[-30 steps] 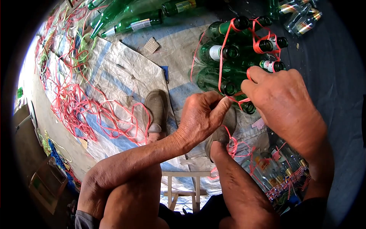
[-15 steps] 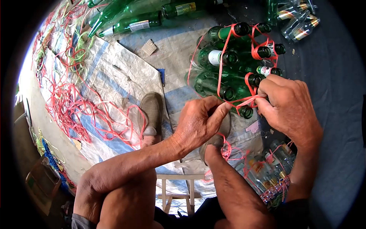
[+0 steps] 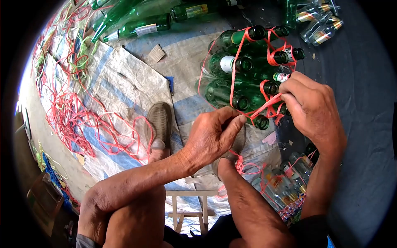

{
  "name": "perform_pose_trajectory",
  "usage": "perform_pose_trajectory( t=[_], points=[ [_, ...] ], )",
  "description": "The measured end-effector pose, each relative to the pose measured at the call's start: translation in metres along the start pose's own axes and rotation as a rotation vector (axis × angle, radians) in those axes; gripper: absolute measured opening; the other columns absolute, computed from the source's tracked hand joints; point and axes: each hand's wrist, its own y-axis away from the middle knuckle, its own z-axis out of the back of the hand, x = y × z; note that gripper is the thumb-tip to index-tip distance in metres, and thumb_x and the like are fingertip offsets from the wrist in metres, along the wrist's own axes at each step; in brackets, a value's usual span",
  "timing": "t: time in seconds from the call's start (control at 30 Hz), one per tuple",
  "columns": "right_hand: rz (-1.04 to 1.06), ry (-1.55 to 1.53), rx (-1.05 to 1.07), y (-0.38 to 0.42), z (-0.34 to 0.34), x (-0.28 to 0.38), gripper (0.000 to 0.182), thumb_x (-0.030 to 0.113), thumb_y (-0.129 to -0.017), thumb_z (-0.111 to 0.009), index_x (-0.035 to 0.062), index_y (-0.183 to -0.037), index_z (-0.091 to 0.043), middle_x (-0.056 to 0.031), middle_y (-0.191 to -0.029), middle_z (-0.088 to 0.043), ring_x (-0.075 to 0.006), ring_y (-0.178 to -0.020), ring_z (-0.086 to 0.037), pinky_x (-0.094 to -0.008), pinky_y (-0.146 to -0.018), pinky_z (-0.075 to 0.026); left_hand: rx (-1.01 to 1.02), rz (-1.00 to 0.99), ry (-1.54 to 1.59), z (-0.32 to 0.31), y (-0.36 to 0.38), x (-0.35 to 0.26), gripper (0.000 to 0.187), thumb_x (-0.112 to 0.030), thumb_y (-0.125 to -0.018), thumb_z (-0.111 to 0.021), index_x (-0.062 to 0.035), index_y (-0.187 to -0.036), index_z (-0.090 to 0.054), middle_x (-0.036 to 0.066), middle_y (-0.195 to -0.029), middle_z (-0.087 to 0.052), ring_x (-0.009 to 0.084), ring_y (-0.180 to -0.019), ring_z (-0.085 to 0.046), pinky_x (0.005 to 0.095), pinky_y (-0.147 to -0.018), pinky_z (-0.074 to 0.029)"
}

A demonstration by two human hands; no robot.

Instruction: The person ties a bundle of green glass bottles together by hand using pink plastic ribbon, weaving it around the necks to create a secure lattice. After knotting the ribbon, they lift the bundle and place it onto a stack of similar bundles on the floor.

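Note:
Several green glass bottles (image 3: 221, 91) stand in a cluster, their necks toward me, with pinkish-red plastic string (image 3: 234, 74) looped around the necks and the outside of the group. My left hand (image 3: 211, 133) is closed at the near side of the cluster, thumb and forefinger pinching the string beside the nearest bottle neck (image 3: 261, 122). On the right, my right hand (image 3: 316, 108) is closed too, its fingertips gripping a stretch of string (image 3: 268, 106) pulled between both hands. A bottle neck with a white and red label (image 3: 281, 77) pokes out just beyond my right fingers.
Loose green bottles (image 3: 142, 27) lie at the back. Clear bottles (image 3: 322, 31) lie at the far right, and more clear bottles (image 3: 285, 182) sit near my right leg. A tangle of red string (image 3: 68, 120) covers the sheet (image 3: 113, 76) at left. A wooden stool (image 3: 192, 193) is below me.
My right hand has drawn slightly up and away from the near bottle neck, lifting the string between the hands. My left hand keeps its pinch. The whole view has shifted slightly.

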Motion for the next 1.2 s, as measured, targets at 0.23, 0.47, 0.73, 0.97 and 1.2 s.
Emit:
perform_pose_trajectory(
  t=[0.23,0.47,0.73,0.97,1.2],
  points=[
    [0.033,0.022,-0.026,-0.004,-0.001,-0.005,0.009,-0.002,-0.091,-0.071,0.0025,-0.098,-0.066,-0.0142,-0.095,-0.070,-0.0404,-0.082,-0.070,-0.0463,-0.066,-0.053,-0.009,0.001,-0.004,-0.002,0.002,-0.004,0.031,-0.025,-0.111,-0.069,0.0045,-0.121,-0.073,0.005,-0.083,-0.067,0.0080,-0.079,-0.054,0.0302,-0.068,-0.050],
    [0.052,-0.023,-0.041,-0.011,-0.005,-0.011,0.011,-0.002,-0.091,-0.070,0.0010,-0.101,-0.067,-0.0161,-0.096,-0.070,-0.0407,-0.084,-0.070,-0.0467,-0.069,-0.052,-0.074,-0.082,-0.021,-0.005,0.000,-0.005,0.025,-0.024,-0.108,-0.068,-0.0002,-0.108,-0.073,0.022,-0.077,-0.067,0.0381,-0.068,-0.069,0.0441,-0.062,-0.053],
    [0.095,-0.084,-0.023,-0.025,-0.009,-0.019,0.009,-0.001,-0.090,-0.071,-0.0003,-0.098,-0.067,-0.0183,-0.090,-0.069,-0.0420,-0.086,-0.069,-0.0485,-0.072,-0.052,-0.075,-0.090,0.002,-0.010,0.000,-0.001,0.024,-0.023,-0.108,-0.067,0.0005,-0.110,-0.073,0.023,-0.080,-0.068,0.0386,-0.072,-0.071,0.0445,-0.065,-0.054],
    [0.082,-0.142,0.041,-0.042,-0.017,-0.028,0.006,0.002,-0.088,-0.068,-0.0014,-0.091,-0.072,-0.0214,-0.088,-0.072,-0.0405,-0.085,-0.072,-0.0479,-0.078,-0.057,-0.014,-0.052,0.016,-0.008,0.001,-0.002,0.030,-0.024,-0.113,-0.066,0.0036,-0.124,-0.073,0.000,-0.085,-0.064,0.0058,-0.081,-0.051,0.0266,-0.068,-0.047],
    [0.125,-0.003,0.081,-0.056,-0.015,-0.027,0.009,0.000,-0.081,-0.069,-0.0028,-0.087,-0.075,-0.0224,-0.081,-0.073,-0.0401,-0.079,-0.073,-0.0480,-0.075,-0.057,-0.010,-0.018,0.011,-0.002,0.000,0.002,0.028,-0.021,-0.113,-0.067,0.0038,-0.121,-0.076,-0.003,-0.081,-0.063,0.0034,-0.077,-0.050,0.0248,-0.064,-0.045]
  ],
)
